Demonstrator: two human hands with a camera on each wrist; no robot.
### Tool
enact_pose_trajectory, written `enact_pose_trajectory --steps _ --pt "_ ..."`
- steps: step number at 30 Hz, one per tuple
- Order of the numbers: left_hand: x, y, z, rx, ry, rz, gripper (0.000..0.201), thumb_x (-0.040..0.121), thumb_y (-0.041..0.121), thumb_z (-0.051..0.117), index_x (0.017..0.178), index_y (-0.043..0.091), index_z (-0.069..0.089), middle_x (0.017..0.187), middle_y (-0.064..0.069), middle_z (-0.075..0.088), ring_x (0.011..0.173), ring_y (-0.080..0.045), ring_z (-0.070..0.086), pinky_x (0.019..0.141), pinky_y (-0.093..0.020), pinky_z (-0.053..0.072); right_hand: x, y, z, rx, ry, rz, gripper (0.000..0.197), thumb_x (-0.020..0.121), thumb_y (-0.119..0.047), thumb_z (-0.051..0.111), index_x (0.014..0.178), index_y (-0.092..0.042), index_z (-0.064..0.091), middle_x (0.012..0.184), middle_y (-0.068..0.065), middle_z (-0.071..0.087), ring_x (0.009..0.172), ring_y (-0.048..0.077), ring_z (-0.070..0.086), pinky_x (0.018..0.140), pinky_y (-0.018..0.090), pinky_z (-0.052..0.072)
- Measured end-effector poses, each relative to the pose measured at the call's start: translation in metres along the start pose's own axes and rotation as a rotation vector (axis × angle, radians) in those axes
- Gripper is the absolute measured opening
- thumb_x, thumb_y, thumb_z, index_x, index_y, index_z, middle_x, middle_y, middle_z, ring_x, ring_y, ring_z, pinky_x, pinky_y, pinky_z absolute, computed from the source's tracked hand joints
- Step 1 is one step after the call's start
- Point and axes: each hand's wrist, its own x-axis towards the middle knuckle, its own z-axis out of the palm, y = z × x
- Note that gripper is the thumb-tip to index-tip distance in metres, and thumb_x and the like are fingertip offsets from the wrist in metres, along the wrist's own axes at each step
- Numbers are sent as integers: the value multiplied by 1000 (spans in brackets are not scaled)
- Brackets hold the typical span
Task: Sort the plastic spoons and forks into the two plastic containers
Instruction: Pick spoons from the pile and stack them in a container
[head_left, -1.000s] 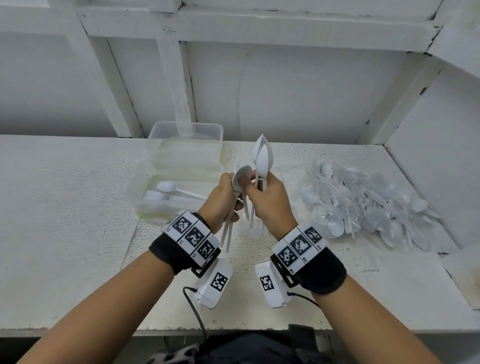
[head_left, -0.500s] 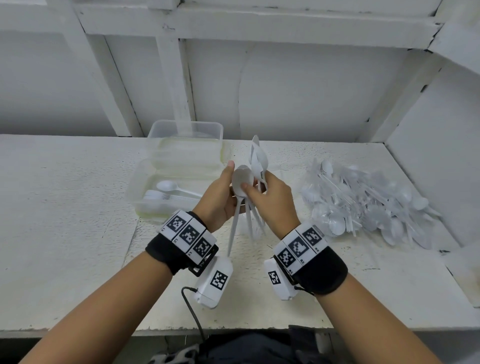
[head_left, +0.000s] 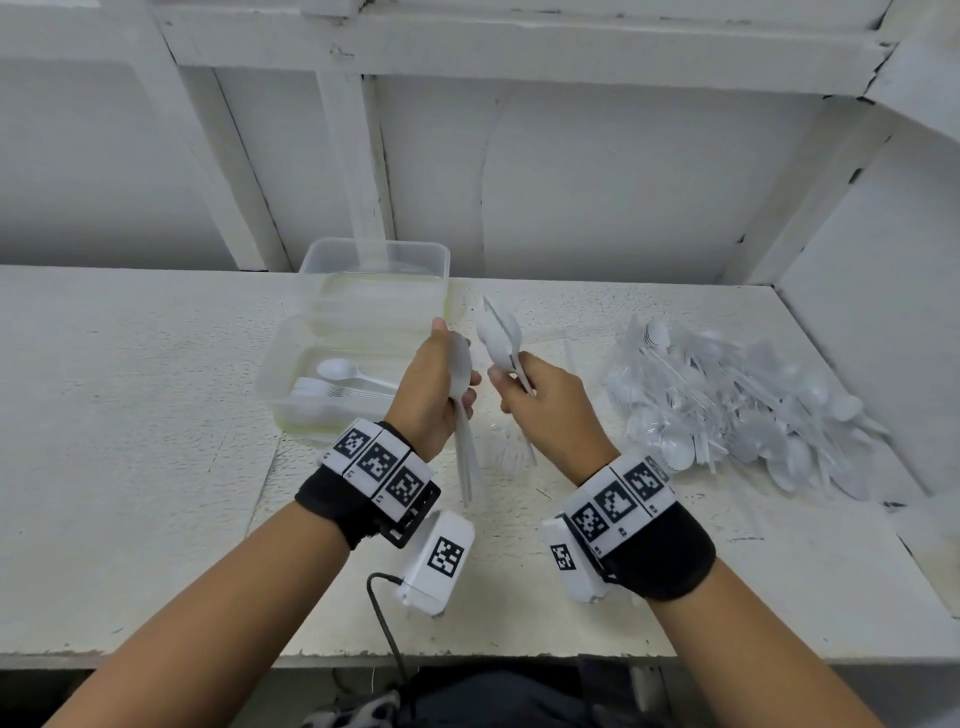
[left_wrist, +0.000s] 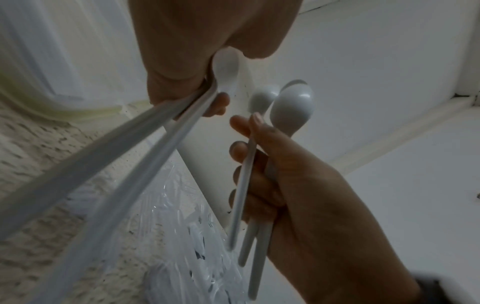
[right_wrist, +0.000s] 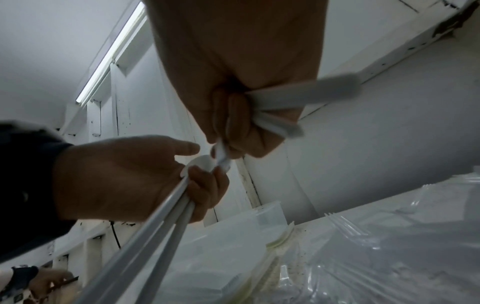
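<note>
Spoons fill both of your hands. From the head camera, your left hand (head_left: 434, 387) is curled around a small bunch of white spoons (head_left: 461, 395), bowls up by your thumb and handles hanging down toward the white table (head_left: 130, 441). Your right hand (head_left: 545, 402) grips a second bunch of spoons (head_left: 501, 335), bowls tilted up and to the left; the two hands are near each other but apart. Just left of your left hand sits the near container (head_left: 291, 374) with spoons lying in it, and the far container (head_left: 374, 262) stands right behind it, touching it. To your right, a loose pile of cutlery (head_left: 737, 410) lies on clear plastic.

From the left wrist camera, your left hand (left_wrist: 187, 61) clamps spoon handles (left_wrist: 103, 154) that run toward the lens, one bowl showing by the thumb. Your right hand (left_wrist: 298, 195) has its fingers wrapped over three handles, two bowls standing above the fingertips.

From the right wrist camera, your right hand (right_wrist: 233, 82) is clenched on its spoons, handles blurred off to the right. Your left hand (right_wrist: 124, 179) pinches its bunch, with a bowl between thumb and fingers.
</note>
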Motion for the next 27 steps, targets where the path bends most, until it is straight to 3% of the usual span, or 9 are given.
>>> enact_pose_trajectory --steps 4,8,13,15,17,21,23,25,27 --pt "2 2 -3 -100 -37 -73 40 97 47 24 102 13 45 69 -4 44 51 -13 37 55 -26 33 -7 5 1 156 -45 16 17 95 -25 52 109 -26 44 68 -5 59 62 -2 55 56 3 38" --pt "0 -2 0 -116 -103 -10 34 100 33 26 105 8 49 75 -4 48 58 -12 45 54 -23 40 -11 6 5 190 -9 -13 13 90 -28 58 101 -25 51 62 -7 55 56 -3 53 56 8 41" --pt "-2 -2 1 -97 -185 -23 50 101 42 21 104 7 56 84 -11 60 69 -23 58 58 -33 50 -15 8 10 153 -36 -35 14 93 -27 55 104 -18 57 64 -10 56 59 -4 56 58 10 43" --pt "-1 -1 2 -128 -176 -47 50 100 45 23 106 9 57 88 -10 61 74 -20 61 64 -31 52 -16 8 12 128 -45 -47 12 93 -26 56 99 -16 57 65 -8 57 62 4 57 61 20 47" --pt "-2 -3 2 -128 -162 -27 40 102 36 27 110 8 54 84 -7 63 70 -16 64 61 -27 53 -17 8 12 130 -35 -51 17 93 -26 56 99 -11 61 66 -3 59 63 10 56 63 24 47" --pt "1 -7 0 -82 -84 45 23 98 5 29 110 7 49 85 -9 59 69 -18 60 59 -29 53 -16 4 8 93 -34 -64 27 96 -27 51 100 -6 65 80 11 61 68 12 51 61 14 40" --pt "1 -7 -1 -108 -68 62 24 97 3 29 113 8 45 86 -9 56 69 -19 56 61 -30 52 -16 2 6 83 -55 -35 23 98 -27 45 104 -10 59 88 6 62 76 9 55 64 14 40" --pt "2 -6 0 -124 -57 63 23 97 4 29 116 10 41 78 -8 50 59 -15 49 56 -27 48 -17 1 5 166 -66 36 12 99 -25 40 105 -15 44 83 -3 57 65 2 50 59 16 38" --pt "4 -5 0 -99 -31 55 20 97 6 30 114 12 40 74 -5 44 53 -11 42 51 -23 41 -18 2 6 208 -71 68 7 100 -23 38 101 -17 36 74 -3 47 57 6 41 57 24 35"
